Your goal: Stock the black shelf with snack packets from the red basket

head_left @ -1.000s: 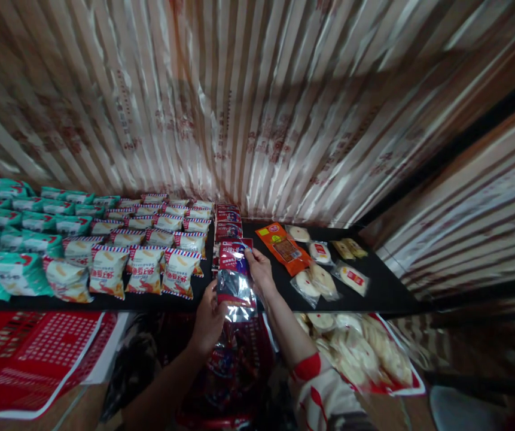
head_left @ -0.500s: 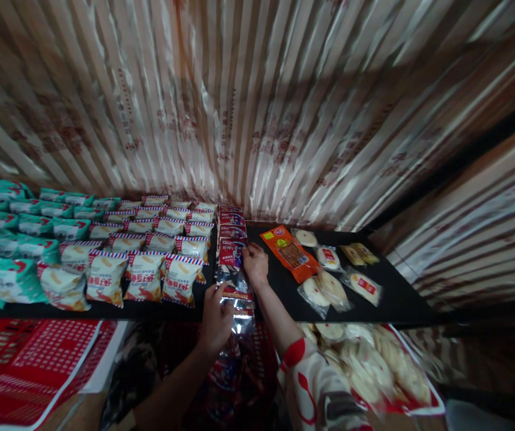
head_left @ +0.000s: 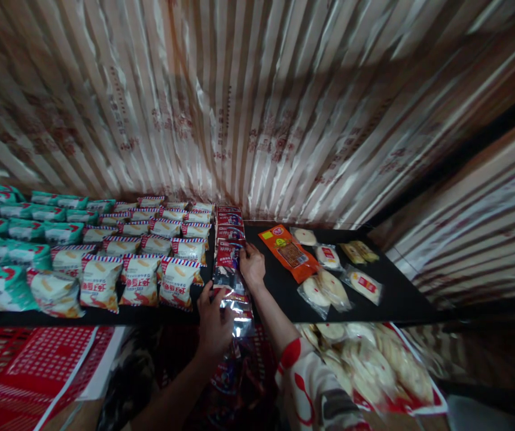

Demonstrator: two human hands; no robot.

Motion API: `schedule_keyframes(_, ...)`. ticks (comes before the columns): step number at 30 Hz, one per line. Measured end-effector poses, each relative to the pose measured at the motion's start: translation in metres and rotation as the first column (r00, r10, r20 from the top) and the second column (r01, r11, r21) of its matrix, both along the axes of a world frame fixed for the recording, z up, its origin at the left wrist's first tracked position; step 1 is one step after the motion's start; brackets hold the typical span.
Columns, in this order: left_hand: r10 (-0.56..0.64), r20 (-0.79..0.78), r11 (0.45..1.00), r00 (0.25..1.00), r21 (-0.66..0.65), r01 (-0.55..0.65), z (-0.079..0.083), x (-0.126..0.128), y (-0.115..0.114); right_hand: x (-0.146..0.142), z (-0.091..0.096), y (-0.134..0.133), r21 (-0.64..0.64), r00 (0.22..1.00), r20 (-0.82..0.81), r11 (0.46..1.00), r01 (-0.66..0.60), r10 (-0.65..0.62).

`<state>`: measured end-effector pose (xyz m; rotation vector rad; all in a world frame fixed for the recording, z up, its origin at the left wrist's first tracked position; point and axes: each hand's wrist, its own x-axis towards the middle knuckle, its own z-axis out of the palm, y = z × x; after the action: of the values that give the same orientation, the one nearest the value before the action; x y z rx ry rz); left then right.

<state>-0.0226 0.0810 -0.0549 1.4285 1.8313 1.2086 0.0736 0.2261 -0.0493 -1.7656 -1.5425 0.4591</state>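
Observation:
My left hand (head_left: 215, 320) grips the lower, clear end of a red and blue snack packet (head_left: 231, 280) at the front edge of the black shelf (head_left: 392, 302). My right hand (head_left: 252, 266) rests on the packet's upper right side, its fingers curled against it. The packet lies at the front of a row of like red packets (head_left: 229, 220) that runs back to the wall. Left of it stand rows of white snack bags with striped tops (head_left: 140, 284).
Green snack bags (head_left: 10, 251) fill the shelf's far left. An orange packet (head_left: 289, 252) and several clear packs of round cakes (head_left: 324, 287) lie on the right. Below the shelf are a tray of round cakes (head_left: 374, 365) and red printed sheets (head_left: 19, 371). Striped foil covers the wall.
Both hands have brought the packet down from the air and forward onto the shelf, at the front of the red row. The camera has shifted slightly.

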Motion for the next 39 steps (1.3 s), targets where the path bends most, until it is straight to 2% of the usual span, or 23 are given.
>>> schedule_keyframes(4, -0.037, -0.205, 0.996, 0.978, 0.07, 0.052, 0.022, 0.005, -0.009, 0.001, 0.0, 0.0, 0.008, 1.0, -0.018, 1.0, -0.016, 0.016)
schedule_keyframes(7, -0.075, -0.23, 0.994, 0.97, 0.065, 0.092, 0.035, 0.01, -0.003, 0.001, 0.001, 0.003, -0.002, 0.999, -0.02, 0.999, -0.041, 0.041)
schedule_keyframes(10, -0.082, -0.212, 0.99, 0.974, 0.097, 0.104, 0.047, 0.016, 0.023, 0.002, 0.002, 0.005, 0.015, 0.996, -0.046, 0.997, -0.081, 0.082)
schedule_keyframes(14, -0.077, -0.194, 0.982, 0.978, 0.154, 0.108, 0.057, 0.024, 0.074, 0.007, 0.001, 0.006, 0.028, 0.981, -0.104, 0.986, -0.164, 0.166)
schedule_keyframes(17, -0.063, -0.2, 0.993, 0.978, 0.09, 0.082, 0.056, 0.028, 0.109, 0.01, -0.003, 0.007, 0.037, 0.976, -0.139, 0.985, -0.167, 0.17)
schedule_keyframes(20, -0.091, -0.261, 0.995, 0.961, 0.025, 0.101, 0.047, 0.029, 0.129, 0.011, -0.008, 0.009, 0.036, 0.972, -0.171, 0.987, -0.156, 0.16)
schedule_keyframes(24, -0.097, -0.426, 0.995, 0.9, -0.051, 0.083, 0.033, 0.027, 0.136, 0.009, -0.015, 0.009, 0.008, 0.966, -0.227, 0.992, -0.126, 0.125)
schedule_keyframes(30, -0.134, -0.593, 0.99, 0.794, -0.123, 0.075, 0.026, 0.024, 0.133, 0.014, -0.018, 0.01, -0.054, 0.912, -0.408, 0.995, -0.083, 0.054)
schedule_keyframes(34, -0.118, -0.646, 0.993, 0.754, -0.094, 0.075, 0.018, 0.026, 0.131, 0.026, -0.02, 0.018, -0.011, 0.813, -0.581, 0.998, -0.058, 0.04)
schedule_keyframes(36, -0.101, -0.661, 0.995, 0.744, -0.071, 0.072, 0.015, 0.028, 0.13, 0.029, -0.026, 0.024, 0.009, 0.698, -0.713, 0.996, -0.087, 0.067)
schedule_keyframes(39, -0.096, -0.674, 0.995, 0.733, -0.067, 0.068, 0.014, 0.03, 0.128, 0.027, -0.036, 0.034, 0.03, 0.463, -0.882, 0.991, -0.134, 0.089)
